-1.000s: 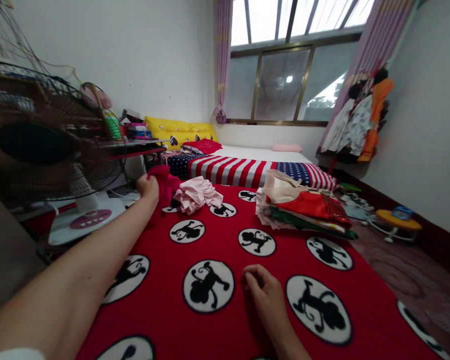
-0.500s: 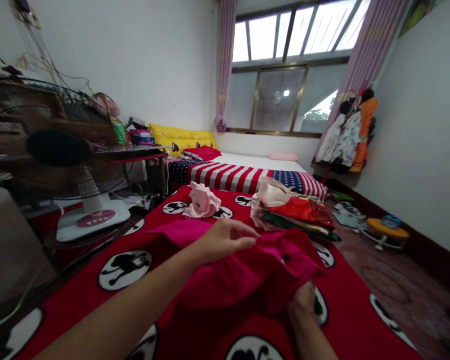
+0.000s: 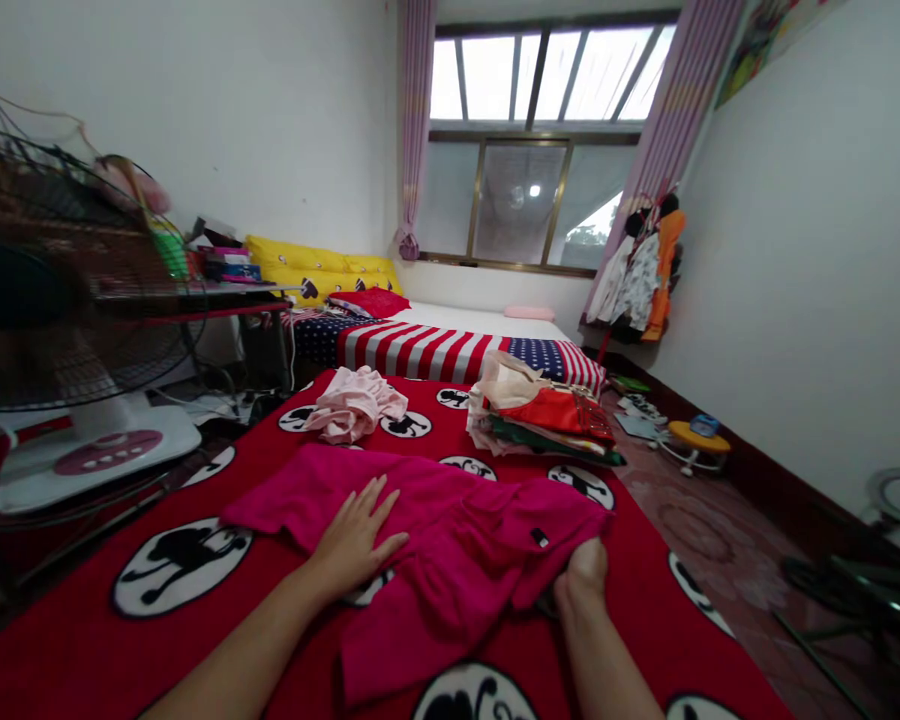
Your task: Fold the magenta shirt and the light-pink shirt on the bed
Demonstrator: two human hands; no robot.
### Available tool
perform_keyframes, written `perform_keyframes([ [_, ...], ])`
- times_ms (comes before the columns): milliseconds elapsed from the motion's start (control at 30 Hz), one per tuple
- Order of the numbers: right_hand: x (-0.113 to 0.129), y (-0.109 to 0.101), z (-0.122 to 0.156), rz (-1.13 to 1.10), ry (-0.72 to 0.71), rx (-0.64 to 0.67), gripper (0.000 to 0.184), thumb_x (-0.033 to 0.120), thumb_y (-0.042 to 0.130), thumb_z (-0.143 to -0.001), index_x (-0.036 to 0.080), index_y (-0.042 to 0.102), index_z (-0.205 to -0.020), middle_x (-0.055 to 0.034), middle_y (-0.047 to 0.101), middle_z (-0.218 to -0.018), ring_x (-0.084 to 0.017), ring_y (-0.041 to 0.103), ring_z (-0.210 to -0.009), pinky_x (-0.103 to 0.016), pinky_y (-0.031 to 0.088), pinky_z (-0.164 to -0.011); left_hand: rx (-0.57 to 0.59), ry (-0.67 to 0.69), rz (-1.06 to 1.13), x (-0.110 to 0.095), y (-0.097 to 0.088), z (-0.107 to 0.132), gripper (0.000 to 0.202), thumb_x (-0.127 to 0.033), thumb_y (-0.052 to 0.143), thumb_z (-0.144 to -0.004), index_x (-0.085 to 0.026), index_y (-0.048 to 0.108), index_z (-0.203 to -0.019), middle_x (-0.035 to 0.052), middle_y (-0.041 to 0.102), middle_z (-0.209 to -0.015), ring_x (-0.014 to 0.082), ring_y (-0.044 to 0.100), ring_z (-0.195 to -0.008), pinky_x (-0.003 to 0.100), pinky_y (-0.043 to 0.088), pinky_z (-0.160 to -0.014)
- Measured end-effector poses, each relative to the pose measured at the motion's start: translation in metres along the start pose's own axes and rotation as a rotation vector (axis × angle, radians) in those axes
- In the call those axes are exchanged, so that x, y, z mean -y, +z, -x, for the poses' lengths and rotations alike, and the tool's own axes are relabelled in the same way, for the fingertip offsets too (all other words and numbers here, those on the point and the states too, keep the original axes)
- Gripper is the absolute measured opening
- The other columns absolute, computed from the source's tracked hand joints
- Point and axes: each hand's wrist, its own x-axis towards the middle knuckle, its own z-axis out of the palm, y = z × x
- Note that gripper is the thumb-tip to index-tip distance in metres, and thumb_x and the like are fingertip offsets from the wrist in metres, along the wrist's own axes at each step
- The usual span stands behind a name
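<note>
A magenta garment (image 3: pixel 450 545) lies spread and rumpled on a red blanket with black cartoon circles (image 3: pixel 165 600). My left hand (image 3: pixel 356 535) rests flat on the garment's left half, fingers spread. At the garment's right edge my right hand (image 3: pixel 586 575) is closed on the cloth, with its fingers tucked under a fold. A small black tag shows on the garment near that hand.
A crumpled pale pink garment (image 3: pixel 354 404) lies further back on the blanket. A stack of folded clothes (image 3: pixel 544 420) sits at the back right. A standing fan (image 3: pixel 60 330) is at the left. Clothes hang on a rack (image 3: pixel 641 275) by the window.
The magenta garment has come down from mid-air onto the blanket. My left hand has let go of it and now lies flat on it. The view has shifted right.
</note>
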Motion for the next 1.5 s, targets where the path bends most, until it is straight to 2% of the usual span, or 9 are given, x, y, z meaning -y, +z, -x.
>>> perform_keyframes([
  [167,0.004,-0.020,-0.029,0.002,0.056,-0.288,0.043,0.054,0.038,-0.073,0.019,0.055,-0.091,-0.0022,0.060,-0.073,-0.020,0.062,-0.069,-0.036,0.054,-0.064,-0.044,-0.004,0.023,-0.003,0.001,0.000,0.062,-0.052,0.049,-0.087,-0.018,0.048,-0.139,0.0152,0.033,-0.152,0.0295,0.028,-0.141,0.049,0.024,-0.114],
  [333,0.028,-0.025,-0.024,0.135,-0.083,-0.307,0.050,0.045,0.055,-0.074,0.016,0.055,-0.114,-0.0113,0.058,-0.116,-0.025,0.055,-0.110,-0.040,0.040,-0.099,-0.132,0.025,0.143,0.000,0.002,-0.002,0.045,-0.046,0.062,-0.082,-0.023,0.065,-0.120,0.0138,0.045,-0.144,0.0324,0.037,-0.135,0.052,0.029,-0.111],
  [500,0.055,-0.004,0.015,0.364,-0.521,0.142,0.030,0.036,0.054,-0.085,0.017,0.061,-0.108,-0.0109,0.060,-0.114,-0.025,0.054,-0.110,-0.041,0.041,-0.096,-0.215,0.183,0.394,-0.007,-0.005,-0.002,0.017,-0.028,0.062,-0.083,-0.021,0.074,-0.093,0.0097,0.066,-0.114,0.0236,0.059,-0.109,0.038,0.045,-0.097],
  [633,0.065,0.013,0.044,0.485,-0.498,0.639,0.028,0.037,0.056,-0.085,0.020,0.063,-0.106,-0.0070,0.064,-0.100,-0.018,0.061,-0.076,-0.031,0.049,-0.068,-0.214,0.263,0.562,-0.021,-0.015,0.000,0.017,-0.024,0.056,-0.087,-0.018,0.071,-0.081,0.0057,0.069,-0.082,0.0166,0.061,-0.081,0.029,0.048,-0.079],
  [833,0.066,0.021,0.066,0.803,-0.517,0.831,0.090,0.021,0.068,-0.069,0.035,0.028,-0.148,-0.0071,0.046,-0.144,-0.025,0.066,-0.088,-0.033,0.050,-0.066,-0.168,0.351,0.618,-0.028,-0.014,0.002,0.013,-0.019,0.058,-0.084,-0.018,0.071,-0.082,0.0052,0.069,-0.082,0.0156,0.061,-0.081,0.027,0.046,-0.077],
  [1000,0.070,0.020,0.066,0.715,-0.491,0.940,0.067,0.015,0.063,-0.072,0.032,0.050,-0.135,-0.0054,0.064,-0.118,-0.022,0.065,-0.086,-0.031,0.049,-0.073,-0.154,0.346,0.628,-0.026,-0.014,0.003,0.012,-0.020,0.059,-0.083,-0.018,0.072,-0.083,0.0057,0.068,-0.083,0.0159,0.061,-0.082,0.028,0.046,-0.078],
  [1133,0.074,0.011,0.045,0.363,-0.366,0.687,0.014,0.029,0.060,-0.079,0.020,0.068,-0.085,-0.0041,0.066,-0.082,-0.018,0.061,-0.076,-0.028,0.048,-0.069,-0.145,0.334,0.645,-0.026,-0.015,0.003,0.016,-0.023,0.057,-0.086,-0.018,0.072,-0.087,0.0065,0.068,-0.087,0.0164,0.061,-0.084,0.028,0.046,-0.080],
  [1333,0.051,-0.019,-0.014,-0.156,0.041,-0.221,0.025,0.032,0.065,-0.063,0.019,0.058,-0.083,0.0034,0.058,-0.070,-0.013,0.057,-0.058,-0.031,0.053,-0.061,-0.139,0.299,0.649,-0.024,-0.018,0.003,0.025,-0.034,0.053,-0.091,-0.018,0.071,-0.095,0.0067,0.070,-0.094,0.0176,0.062,-0.092,0.029,0.046,-0.086],
  [1500,0.033,-0.032,-0.032,-0.130,0.067,-0.421,0.031,0.027,0.060,-0.063,0.019,0.056,-0.093,-0.0023,0.059,-0.087,-0.018,0.061,-0.074,-0.037,0.054,-0.070,-0.132,0.301,0.492,-0.022,-0.024,0.006,0.041,-0.045,0.072,-0.074,-0.021,0.069,-0.107,0.0079,0.068,-0.108,0.0227,0.059,-0.103,0.034,0.044,-0.093],
])
